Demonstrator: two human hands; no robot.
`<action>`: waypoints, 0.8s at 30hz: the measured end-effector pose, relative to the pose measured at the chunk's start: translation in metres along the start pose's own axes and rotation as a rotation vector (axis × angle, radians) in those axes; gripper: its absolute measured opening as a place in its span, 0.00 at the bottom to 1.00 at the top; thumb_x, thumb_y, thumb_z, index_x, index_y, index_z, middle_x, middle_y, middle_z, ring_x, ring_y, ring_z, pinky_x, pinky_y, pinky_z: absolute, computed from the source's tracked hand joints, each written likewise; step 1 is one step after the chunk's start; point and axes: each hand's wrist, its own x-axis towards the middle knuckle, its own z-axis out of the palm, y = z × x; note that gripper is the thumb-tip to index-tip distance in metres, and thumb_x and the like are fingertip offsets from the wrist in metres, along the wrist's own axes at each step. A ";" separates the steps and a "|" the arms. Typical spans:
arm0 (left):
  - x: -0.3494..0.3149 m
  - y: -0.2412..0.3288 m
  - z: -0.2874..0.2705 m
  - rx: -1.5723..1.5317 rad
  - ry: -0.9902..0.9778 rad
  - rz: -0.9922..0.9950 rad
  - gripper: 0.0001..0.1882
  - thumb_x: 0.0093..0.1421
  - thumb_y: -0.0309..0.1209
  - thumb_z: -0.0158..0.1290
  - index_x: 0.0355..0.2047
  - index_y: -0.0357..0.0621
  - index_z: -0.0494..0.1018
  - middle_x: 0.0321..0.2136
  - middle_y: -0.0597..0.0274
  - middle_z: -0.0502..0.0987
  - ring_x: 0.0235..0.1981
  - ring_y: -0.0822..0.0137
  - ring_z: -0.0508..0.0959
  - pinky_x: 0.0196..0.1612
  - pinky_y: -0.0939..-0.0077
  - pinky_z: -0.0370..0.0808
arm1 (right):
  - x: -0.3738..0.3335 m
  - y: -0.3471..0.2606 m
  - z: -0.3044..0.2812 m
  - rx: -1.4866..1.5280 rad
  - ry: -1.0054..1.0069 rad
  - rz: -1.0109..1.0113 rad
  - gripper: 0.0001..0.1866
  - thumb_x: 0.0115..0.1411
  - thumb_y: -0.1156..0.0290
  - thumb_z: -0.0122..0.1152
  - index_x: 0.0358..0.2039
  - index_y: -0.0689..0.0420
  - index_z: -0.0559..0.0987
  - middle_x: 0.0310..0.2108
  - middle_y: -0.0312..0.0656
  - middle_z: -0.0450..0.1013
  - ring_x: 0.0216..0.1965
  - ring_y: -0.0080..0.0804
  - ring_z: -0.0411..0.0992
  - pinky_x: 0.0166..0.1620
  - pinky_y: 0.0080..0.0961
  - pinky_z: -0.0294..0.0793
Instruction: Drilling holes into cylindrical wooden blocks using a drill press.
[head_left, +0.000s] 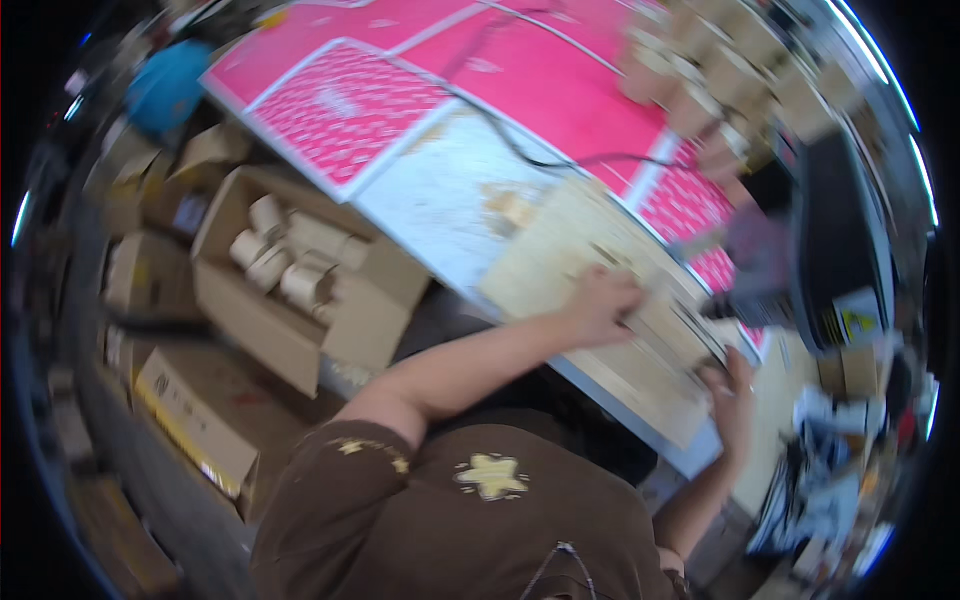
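Note:
A pale wooden board (530, 255) lies on the near edge of the table, with narrow slots or strips along its right part. Over its middle is my left hand (603, 308), fingers curled in toward the thumb; anything between them is too blurred to make out. My right hand (729, 388) is at the board's right end, its fingers bent round near a thin dark strip (703, 333). Motion smears what it grips. Just beyond the right hand stands a dark machine (845, 230) with a grey, rounded housing.
Pale cylindrical pieces (725, 75) are stacked at the far right of the pink-covered table (560, 75). A black cable (510, 140) crosses the tabletop. To the left, an open cardboard box (265, 330) holds several similar cylinders. Blue cloth (825, 470) lies at the right.

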 end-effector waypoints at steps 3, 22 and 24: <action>0.004 -0.005 -0.041 -0.116 -0.181 -0.025 0.18 0.32 0.31 0.62 0.22 0.39 0.67 0.27 0.57 0.67 0.32 0.56 0.69 0.33 0.66 0.66 | 0.003 -0.005 0.027 -0.111 0.228 -0.151 0.15 0.45 0.76 0.61 0.35 0.62 0.70 0.33 0.49 0.66 0.37 0.49 0.64 0.39 0.38 0.64; 0.012 0.041 -0.117 -0.366 -0.152 -1.015 0.22 0.45 0.45 0.61 0.18 0.35 0.72 0.13 0.66 0.69 0.14 0.79 0.64 0.17 0.86 0.60 | -0.015 -0.011 0.010 0.006 0.134 -0.176 0.14 0.44 0.77 0.62 0.33 0.60 0.72 0.30 0.43 0.67 0.34 0.42 0.63 0.37 0.32 0.64; 0.012 0.043 -0.108 -0.397 -0.150 -1.017 0.22 0.45 0.46 0.61 0.18 0.35 0.72 0.13 0.66 0.69 0.15 0.79 0.64 0.17 0.86 0.59 | -0.016 -0.012 0.009 -0.001 0.138 -0.165 0.14 0.44 0.77 0.62 0.33 0.60 0.72 0.30 0.43 0.67 0.34 0.42 0.63 0.37 0.32 0.64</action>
